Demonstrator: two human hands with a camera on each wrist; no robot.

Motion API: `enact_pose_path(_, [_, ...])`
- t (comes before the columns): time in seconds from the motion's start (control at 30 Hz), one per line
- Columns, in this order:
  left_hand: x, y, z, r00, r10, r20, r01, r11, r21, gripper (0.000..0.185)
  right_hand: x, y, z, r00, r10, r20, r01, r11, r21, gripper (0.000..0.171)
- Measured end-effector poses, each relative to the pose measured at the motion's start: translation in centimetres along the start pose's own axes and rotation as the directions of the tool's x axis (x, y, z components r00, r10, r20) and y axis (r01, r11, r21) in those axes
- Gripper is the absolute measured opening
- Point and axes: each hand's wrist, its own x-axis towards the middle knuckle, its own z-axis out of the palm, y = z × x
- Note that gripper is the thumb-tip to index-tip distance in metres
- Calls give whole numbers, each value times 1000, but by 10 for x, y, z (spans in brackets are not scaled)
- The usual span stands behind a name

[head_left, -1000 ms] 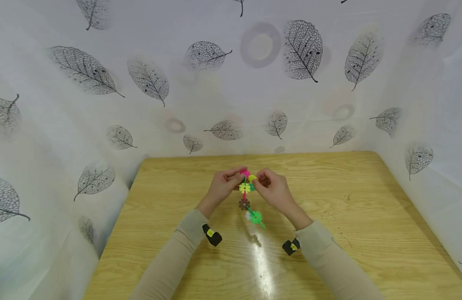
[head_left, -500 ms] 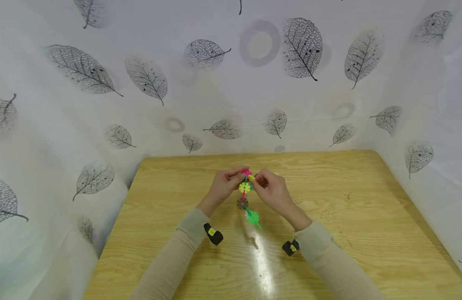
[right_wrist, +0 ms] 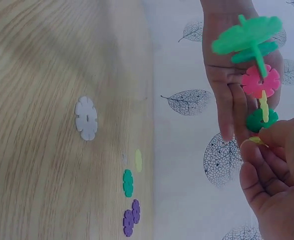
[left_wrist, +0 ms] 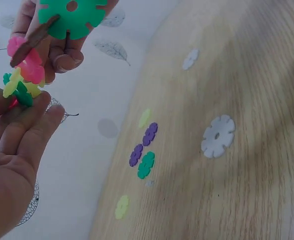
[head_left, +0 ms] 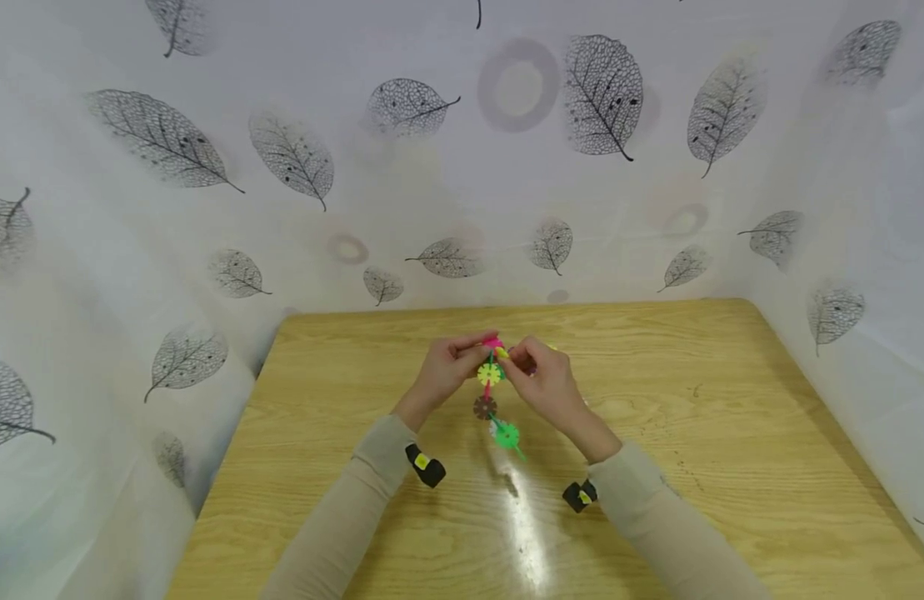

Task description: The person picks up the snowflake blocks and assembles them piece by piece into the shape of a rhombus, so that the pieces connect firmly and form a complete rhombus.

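A chain of notched plastic snowflake discs hangs between the hands in the head view. It includes a pink disc (head_left: 494, 342), a yellow disc (head_left: 488, 375), a brown disc (head_left: 485, 407) and a bright green disc (head_left: 508, 435) low down. My left hand (head_left: 445, 375) holds the chain's upper end by the pink disc, thumb and fingers on it. With thumb and forefinger, my right hand (head_left: 547, 385) pinches a small yellow disc (head_left: 502, 353) against the chain's top. In the right wrist view that yellow disc (right_wrist: 256, 140) touches the chain, partly hidden by the thumb; whether it is slotted in, I cannot tell.
Loose discs lie on the wooden table (head_left: 319, 500): a white one (left_wrist: 218, 136), a green one (left_wrist: 146, 165), purple ones (left_wrist: 150, 134) and yellow ones (left_wrist: 122, 207). The right hand hides most of them from the head camera. A leaf-print curtain (head_left: 402, 192) surrounds the table.
The right hand's yellow disc has moved slightly left, up against the chain's top, and turned edge-on. The hanging lower end has swung a little left. Both hands keep their hold.
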Motion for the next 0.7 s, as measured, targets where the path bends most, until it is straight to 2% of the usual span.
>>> enact_pose_path(0.2, [-1,0,-3,999,-47,-19,45,996,-75,37,1,-4,0,998,60,36,-62,997,50,8])
enact_pose_path(0.37, [-2,-1,-7,996,-74,-46,70,993,-95,35,-2,-2,0,988,128,83,-138,983,117,16])
enact_pose_path(0.57, [-2,-1,-13,996,-78,-54,73,994,-80,37,-6,6,2,973,193,126,-218,949,228,20])
enact_pose_path(0.7, [-2,0,-18,995,-85,-55,81,994,-75,36,-12,14,3,949,263,174,-300,923,241,26])
